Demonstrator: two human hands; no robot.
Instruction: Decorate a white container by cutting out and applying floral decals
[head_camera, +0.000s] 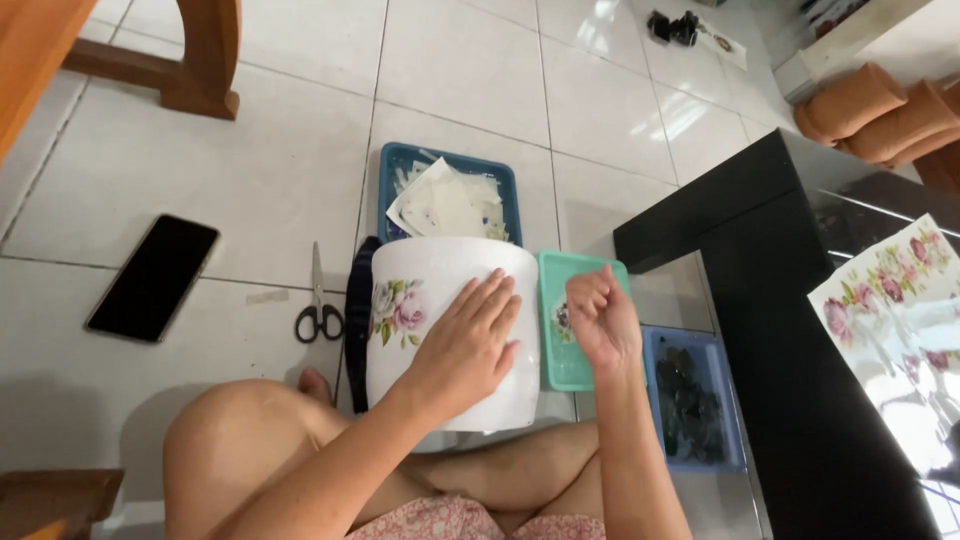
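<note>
Left hand (468, 340) lies flat and open on the white pot (440, 300); right hand (603, 320) hovers curled, perhaps pinching something, above the green tray (556, 370).

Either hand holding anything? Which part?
Left hand lies flat on the side of the white flower-decorated pot, steadying it. Right hand has its fingers pinched together; what they hold cannot be told.

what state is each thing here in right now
white pot: lying on its side across the lap, rose picture stuck on its wall
left hand: flat, palm pressed on the pot
right hand: raised off the pot, fingers pinched together
scissors: shut, lying on the floor
phone: screen dark, flat on the floor
blue tray: holds paper scraps
green tray: on the floor beside the pot
</note>
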